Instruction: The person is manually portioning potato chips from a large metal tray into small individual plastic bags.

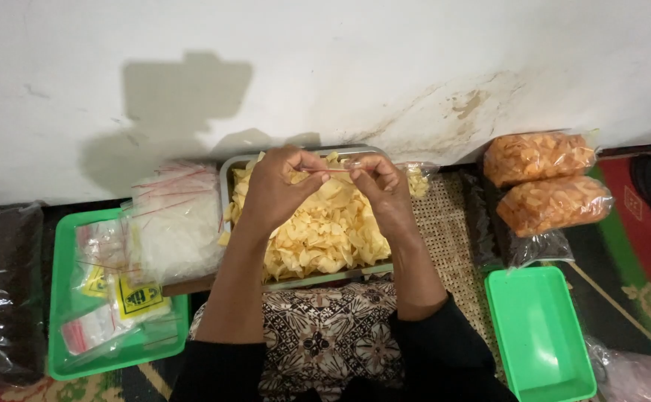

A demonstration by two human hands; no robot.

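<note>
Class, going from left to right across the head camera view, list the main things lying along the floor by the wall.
Dark plastic bag → green tray of small packets → stack of clear bags → metal tray of yellow chips → packed bags of orange chips, with an empty green tray below them.

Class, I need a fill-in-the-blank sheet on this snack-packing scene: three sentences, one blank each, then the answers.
1. Both hands, left hand and right hand, pinch the top of a small clear ____ bag.
2. The metal tray holds pale ____ chips.
3. Two sealed bags of orange chips lie on the person's ____ side.

Answers: plastic; yellow; right
</note>
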